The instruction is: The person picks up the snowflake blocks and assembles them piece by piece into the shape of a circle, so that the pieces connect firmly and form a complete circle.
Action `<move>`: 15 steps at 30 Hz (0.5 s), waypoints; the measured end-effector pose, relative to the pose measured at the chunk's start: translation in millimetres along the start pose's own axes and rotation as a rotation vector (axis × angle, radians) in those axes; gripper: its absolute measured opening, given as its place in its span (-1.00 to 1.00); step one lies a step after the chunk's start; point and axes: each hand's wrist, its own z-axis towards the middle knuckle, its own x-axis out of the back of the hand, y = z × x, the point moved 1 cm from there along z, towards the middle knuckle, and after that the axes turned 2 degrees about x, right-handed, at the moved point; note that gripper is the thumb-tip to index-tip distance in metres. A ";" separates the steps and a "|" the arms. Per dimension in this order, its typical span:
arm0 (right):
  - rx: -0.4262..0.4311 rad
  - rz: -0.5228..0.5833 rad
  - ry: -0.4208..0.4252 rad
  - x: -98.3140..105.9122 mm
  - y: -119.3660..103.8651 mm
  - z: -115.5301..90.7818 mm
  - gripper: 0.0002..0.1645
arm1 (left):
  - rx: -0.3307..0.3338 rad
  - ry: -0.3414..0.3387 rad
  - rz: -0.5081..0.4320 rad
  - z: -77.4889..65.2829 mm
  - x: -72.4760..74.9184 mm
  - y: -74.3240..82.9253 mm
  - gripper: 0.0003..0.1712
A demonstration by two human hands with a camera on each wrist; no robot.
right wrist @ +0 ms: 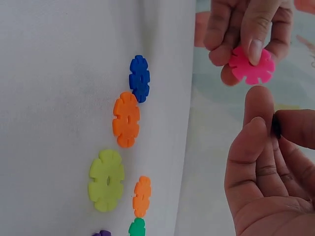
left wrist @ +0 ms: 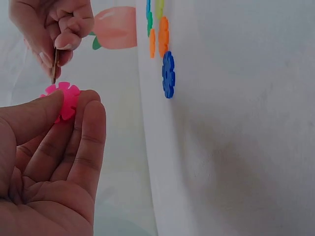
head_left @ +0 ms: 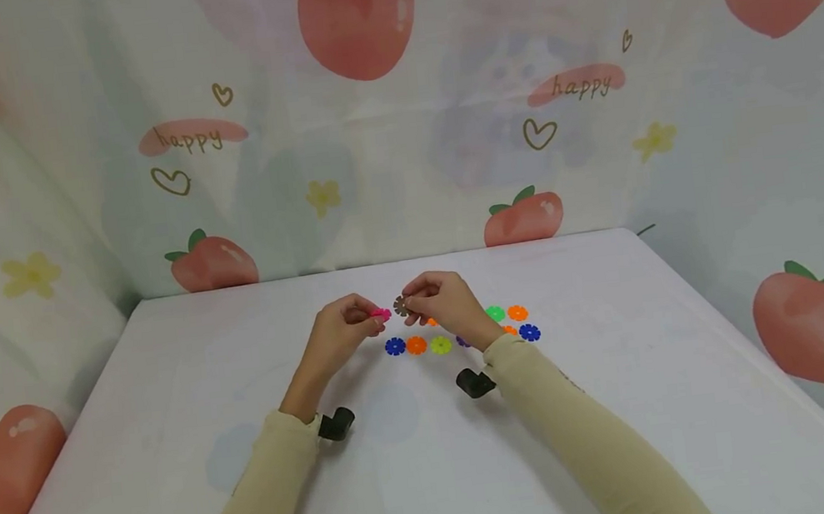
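Above the far half of the bench (head_left: 406,484), near its far edge, the left hand (head_left: 335,332) is pinching a pink disc (right wrist: 258,73), notched like a flower, between thumb and fingers. The right hand (head_left: 448,299) is gripping a grey-brown disc (head_left: 400,306) in the same way. Both pieces are hovering clear of the surface, near each other but apart. Below, similar discs are lying in two rows roughly parallel to the far edge. In the nearer row, a blue disc (head_left: 394,346), an orange disc (head_left: 416,345), a yellow-green disc (head_left: 440,344) and a partly covered purple disc (head_left: 462,341) are following one another from the left; the right forearm is hiding part of the row, which is ending in a second blue disc (head_left: 530,332). In the farther row, a green disc (head_left: 495,313) is showing. Beyond the far edge, a patterned cloth (head_left: 385,142) is hanging; beige sleeves (head_left: 589,431) are covering the forearms.
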 end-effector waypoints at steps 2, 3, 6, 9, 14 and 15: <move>-0.004 -0.005 -0.003 -1.1 -0.2 -0.7 -0.81 | -0.019 0.000 0.005 -0.7 -1.9 0.7 -0.90; -0.008 -0.005 -0.004 -1.5 0.9 -0.7 -0.81 | -0.030 -0.001 0.008 -1.1 -2.7 1.3 -0.90; -0.018 0.010 -0.001 -2.1 3.9 -1.7 -0.81 | -0.050 -0.002 0.024 -2.8 -5.2 3.6 -0.91; -0.020 0.022 -0.003 -2.6 4.8 -2.5 -0.81 | -0.048 0.005 0.044 -4.1 -7.7 5.6 -0.92; -0.023 0.021 -0.003 -3.8 2.0 -3.8 -0.84 | -0.037 0.023 0.063 -5.2 -10.0 6.6 -0.94; -0.026 0.024 0.000 -4.0 1.6 -4.3 -0.85 | -0.041 0.026 0.067 -5.4 -10.2 7.2 -0.94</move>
